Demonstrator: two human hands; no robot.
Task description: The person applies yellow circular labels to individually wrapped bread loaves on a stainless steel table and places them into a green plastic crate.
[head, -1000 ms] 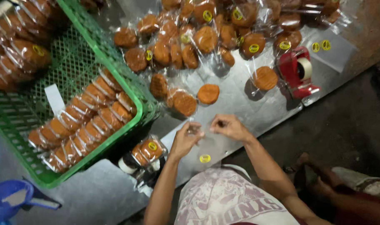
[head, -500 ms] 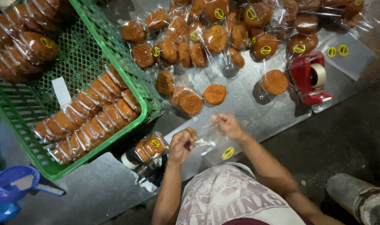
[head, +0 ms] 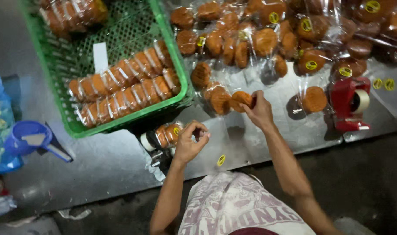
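Right hand [head: 260,112] at frame center has its fingers gripping a round brown cookie [head: 241,100] on the metal counter [head: 259,143], while the left hand [head: 190,142] just below-left pinches its fingers together near a small yellow sticker [head: 221,160], green basket [head: 120,119] upper left.

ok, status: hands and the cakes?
Right hand gripping loose round cake. Left hand pinched shut, contents unclear. Bagged cake touching alongside.
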